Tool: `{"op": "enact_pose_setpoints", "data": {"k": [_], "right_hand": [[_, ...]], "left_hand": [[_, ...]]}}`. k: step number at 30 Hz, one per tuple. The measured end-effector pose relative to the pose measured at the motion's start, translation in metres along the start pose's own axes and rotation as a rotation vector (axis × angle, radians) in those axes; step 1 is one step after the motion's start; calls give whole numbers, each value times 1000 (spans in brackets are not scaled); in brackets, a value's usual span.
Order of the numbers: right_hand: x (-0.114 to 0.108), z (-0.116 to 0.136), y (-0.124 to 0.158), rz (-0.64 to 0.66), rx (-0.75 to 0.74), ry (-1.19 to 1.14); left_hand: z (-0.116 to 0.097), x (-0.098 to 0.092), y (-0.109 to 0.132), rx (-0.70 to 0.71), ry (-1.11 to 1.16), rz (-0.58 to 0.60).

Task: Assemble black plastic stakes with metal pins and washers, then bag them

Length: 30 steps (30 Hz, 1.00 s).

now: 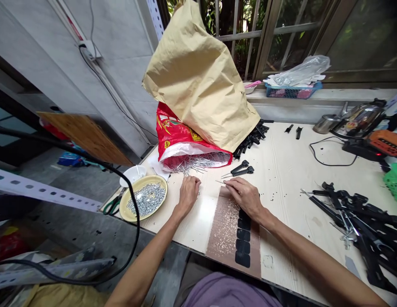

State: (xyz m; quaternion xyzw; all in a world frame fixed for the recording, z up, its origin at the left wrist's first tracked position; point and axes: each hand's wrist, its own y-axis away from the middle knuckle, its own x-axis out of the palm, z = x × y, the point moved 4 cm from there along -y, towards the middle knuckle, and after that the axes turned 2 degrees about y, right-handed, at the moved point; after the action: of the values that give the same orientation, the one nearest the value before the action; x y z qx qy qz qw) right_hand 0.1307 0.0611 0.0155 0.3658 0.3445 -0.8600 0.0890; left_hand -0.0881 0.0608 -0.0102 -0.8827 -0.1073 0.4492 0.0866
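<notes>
My left hand (187, 195) is closed with curled fingers, just in front of the red bag's mouth. Whatever its fingers may hold is hidden. Thin metal rods (194, 163) spill from the red bag (177, 128) onto the table. My right hand (245, 195) pinches a thin metal rod (220, 182) that points left; the hand hides its other end. Beyond that hand lie two black-handled pieces (242, 170) with thin metal shafts. Beneath it, a brown board (214, 243) carries scattered tiny pale bits (229, 228) and a row of black rounded pads (243, 246).
Left stands a yellow dish (124, 212) of small silvery parts, beside a white bowl (134, 172) and scissors (112, 205). A large paper sack (198, 76) leans over the red bag. Black parts (361, 213) pile up at right, near a kettle (358, 119). A black cable (136, 221) loops in front.
</notes>
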Motion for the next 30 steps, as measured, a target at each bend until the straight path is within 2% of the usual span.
{"op": "enact_pose_setpoints", "data": {"k": [2,5,8,11,15,23,30], "right_hand": [[0,8,0,17,14,-4],[0,17,-1,31,11,20],[0,20,1,55,15,60],[-2,20,4,62,24,117],[-9,20,7,38,25,174],[-12,21,9,71,17,248],[-14,20,15,22,44,255]], "left_hand": [[-9,2,4,-142,382,-7],[-29,14,13,-349,909,56],[-47,18,17,-394,1122,48],[-57,19,18,-399,1187,46],[-62,18,20,-437,1259,98],[-59,20,21,-425,1269,108],[-56,27,22,-427,1213,141]]}}
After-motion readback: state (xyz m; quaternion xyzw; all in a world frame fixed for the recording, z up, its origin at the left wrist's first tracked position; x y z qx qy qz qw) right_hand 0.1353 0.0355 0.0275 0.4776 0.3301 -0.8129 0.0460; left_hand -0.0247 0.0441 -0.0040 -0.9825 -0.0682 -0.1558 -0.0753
